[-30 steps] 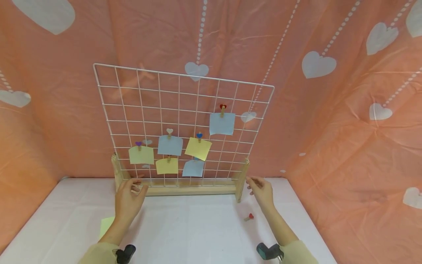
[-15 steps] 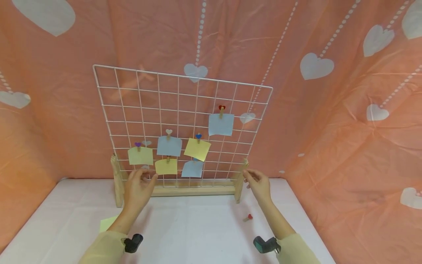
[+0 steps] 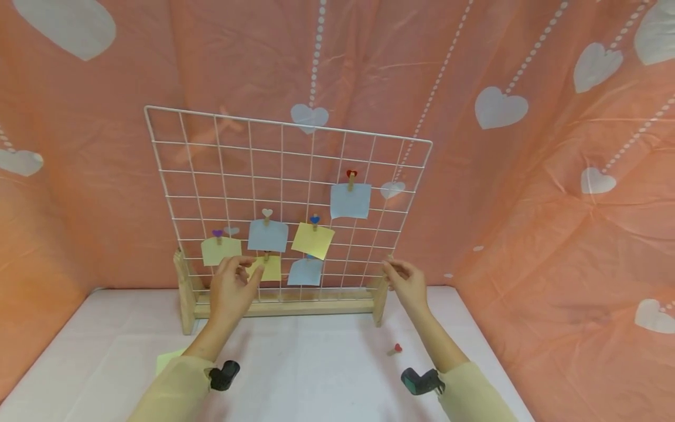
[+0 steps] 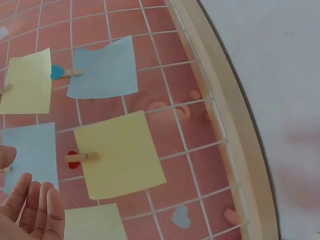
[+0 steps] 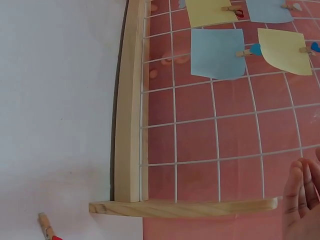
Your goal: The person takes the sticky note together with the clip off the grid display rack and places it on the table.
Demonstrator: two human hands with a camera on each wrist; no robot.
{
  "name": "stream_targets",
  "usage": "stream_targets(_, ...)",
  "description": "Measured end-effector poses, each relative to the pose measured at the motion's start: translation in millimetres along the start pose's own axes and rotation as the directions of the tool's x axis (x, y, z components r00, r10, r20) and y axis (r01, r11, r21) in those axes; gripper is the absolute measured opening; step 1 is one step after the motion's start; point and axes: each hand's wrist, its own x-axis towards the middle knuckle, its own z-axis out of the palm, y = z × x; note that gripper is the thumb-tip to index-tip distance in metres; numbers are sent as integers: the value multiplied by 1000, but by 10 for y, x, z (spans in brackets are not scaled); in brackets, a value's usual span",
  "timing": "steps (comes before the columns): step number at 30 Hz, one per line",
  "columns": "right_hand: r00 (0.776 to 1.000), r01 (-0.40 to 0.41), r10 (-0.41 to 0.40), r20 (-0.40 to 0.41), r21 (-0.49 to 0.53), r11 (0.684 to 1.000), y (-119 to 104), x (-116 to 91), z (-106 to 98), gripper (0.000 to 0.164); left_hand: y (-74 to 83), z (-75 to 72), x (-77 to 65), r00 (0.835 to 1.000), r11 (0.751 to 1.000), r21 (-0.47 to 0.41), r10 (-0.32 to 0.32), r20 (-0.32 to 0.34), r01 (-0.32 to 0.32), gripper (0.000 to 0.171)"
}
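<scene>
A white wire grid [image 3: 295, 152] stands upright in a wooden base [image 3: 311, 308]. Small heart-topped clothespins, such as one with a red heart [image 4: 80, 157], fasten yellow, green and blue paper notes to it. My left hand [image 3: 232, 290] is in front of the grid's lower left, partly covering the lower yellow note [image 3: 273, 269]. Its thumb and loosely bent fingers [image 4: 55, 212] are apart, holding nothing visible. Near the right wooden end post [image 3: 379, 302] my right hand [image 3: 411, 287] hovers, fingers [image 5: 295, 187] loosely bent and nothing seen between them.
On the white table lies a loose clothespin with a red heart [image 3: 395, 349], right of centre. A pale green note [image 3: 167, 358] lies at the left, partly behind my left forearm. An orange curtain with white hearts [image 3: 501, 108] hangs behind and at the sides.
My left hand has risen and moved right, from the base to in front of the lower notes. The right hand has risen slightly and shifted left. Notes and clothespins stay in place on the grid.
</scene>
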Motion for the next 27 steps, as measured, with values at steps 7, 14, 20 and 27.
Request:
stream_targets(7,1000,-6,6,19,-39,999,-112,40,38,27,72,56,66,999,999,-18,37,14,-36,25)
stream_targets(14,998,7,-7,61,2,1000,-217,88,67,25,146,97,91,998,998,-40,56,13,-55,24)
stream_targets(20,995,96,-96,35,8,995,-315,107,104,22,212,127,133,997,997,-37,67,48,-66,26)
stream_targets(27,988,150,-150,35,0,989,-426,117,150,22,313,175,171,993,998,-39,59,99,-56,28)
